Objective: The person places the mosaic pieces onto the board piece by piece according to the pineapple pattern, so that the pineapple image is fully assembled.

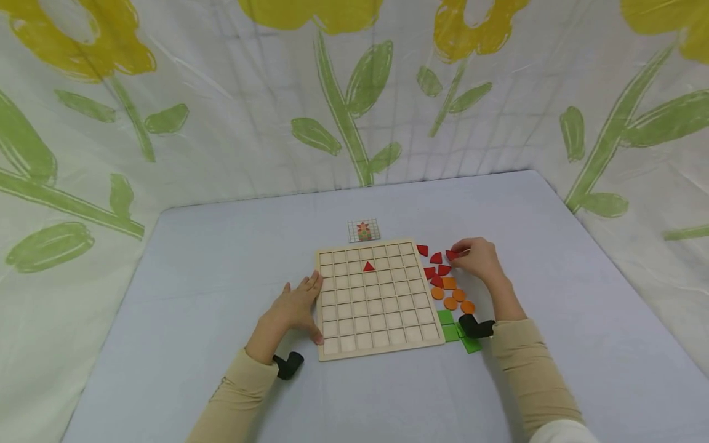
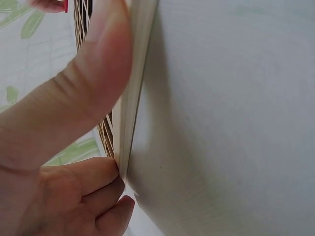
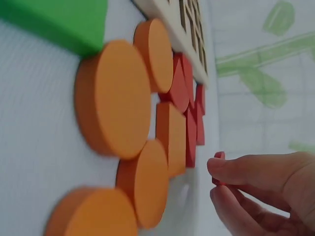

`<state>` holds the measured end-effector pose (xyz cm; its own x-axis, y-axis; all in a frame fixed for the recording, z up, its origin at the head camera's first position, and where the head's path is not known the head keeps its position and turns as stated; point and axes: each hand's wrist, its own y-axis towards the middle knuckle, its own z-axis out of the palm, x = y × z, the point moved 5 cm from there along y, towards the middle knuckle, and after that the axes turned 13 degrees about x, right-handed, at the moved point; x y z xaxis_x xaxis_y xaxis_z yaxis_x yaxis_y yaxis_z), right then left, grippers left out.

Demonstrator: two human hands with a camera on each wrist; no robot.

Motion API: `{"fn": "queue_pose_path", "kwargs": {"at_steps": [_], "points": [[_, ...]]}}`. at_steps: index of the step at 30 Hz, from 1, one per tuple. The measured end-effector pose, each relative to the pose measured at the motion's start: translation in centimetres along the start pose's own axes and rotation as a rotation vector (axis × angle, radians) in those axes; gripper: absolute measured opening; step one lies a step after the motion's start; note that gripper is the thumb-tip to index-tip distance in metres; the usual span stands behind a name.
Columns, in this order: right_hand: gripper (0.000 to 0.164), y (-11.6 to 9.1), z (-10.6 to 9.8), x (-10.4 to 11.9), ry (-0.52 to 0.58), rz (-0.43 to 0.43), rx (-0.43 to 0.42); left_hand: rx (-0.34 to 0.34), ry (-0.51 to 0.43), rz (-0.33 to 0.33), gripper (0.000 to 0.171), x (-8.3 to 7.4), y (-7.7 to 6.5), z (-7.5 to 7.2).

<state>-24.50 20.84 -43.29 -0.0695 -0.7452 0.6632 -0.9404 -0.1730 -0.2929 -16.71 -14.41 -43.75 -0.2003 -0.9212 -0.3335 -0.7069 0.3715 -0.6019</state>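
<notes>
Flower-patterned sheeting point(image 1: 232, 147) backs the worktop point(image 1: 232, 258), where a gridded board point(image 1: 376, 306) lies at the frame's centre. Its left edge meets the outspread left hand point(image 1: 292, 306), whose push could skew it; right of centre, the right hand point(image 1: 479, 258) pinches a red piece point(image 1: 451, 254), which a slack hold could drop onto neighbouring red pieces point(image 1: 436, 258).

A screened-off tabletop area, like a small recording booth; the building around it cannot be told. White sheeting point(image 1: 221, 147) with big yellow flowers point(image 1: 310, 12) and green stems point(image 1: 334, 92) fills the top and sides. A pale table point(image 1: 221, 246) spans below. Black wrist cameras point(image 1: 290, 365) sit lower left and lower right of centre.
</notes>
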Motion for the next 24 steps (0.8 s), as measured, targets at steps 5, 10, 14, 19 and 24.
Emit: {"fn": "queue_pose_path", "kwargs": {"at_steps": [5, 10, 14, 19, 24], "points": [[0.028, -0.1, 0.4, 1.0, 0.034, -0.002, -0.025, -0.002, -0.002, 0.005, 0.128, 0.0, 0.0, 0.1], [0.028, -0.1, 1.5, 2.0, 0.057, -0.024, -0.009, -0.001, -0.006, 0.009, 0.128, 0.0, 0.0, 0.1], [0.028, 0.0, 2.4, 3.0, 0.076, -0.049, 0.013, -0.003, -0.017, 0.009, 0.128, 0.0, 0.1, 0.2], [0.028, 0.0, 3.2, 4.6, 0.090, -0.117, 0.032, -0.006, -0.045, 0.015, 0.128, 0.0, 0.1, 0.2], [0.028, 0.2, 4.2, 6.0, 0.107, -0.167, 0.050, -0.006, -0.101, 0.030, 0.129, 0.2, 0.2, 0.3]]}}
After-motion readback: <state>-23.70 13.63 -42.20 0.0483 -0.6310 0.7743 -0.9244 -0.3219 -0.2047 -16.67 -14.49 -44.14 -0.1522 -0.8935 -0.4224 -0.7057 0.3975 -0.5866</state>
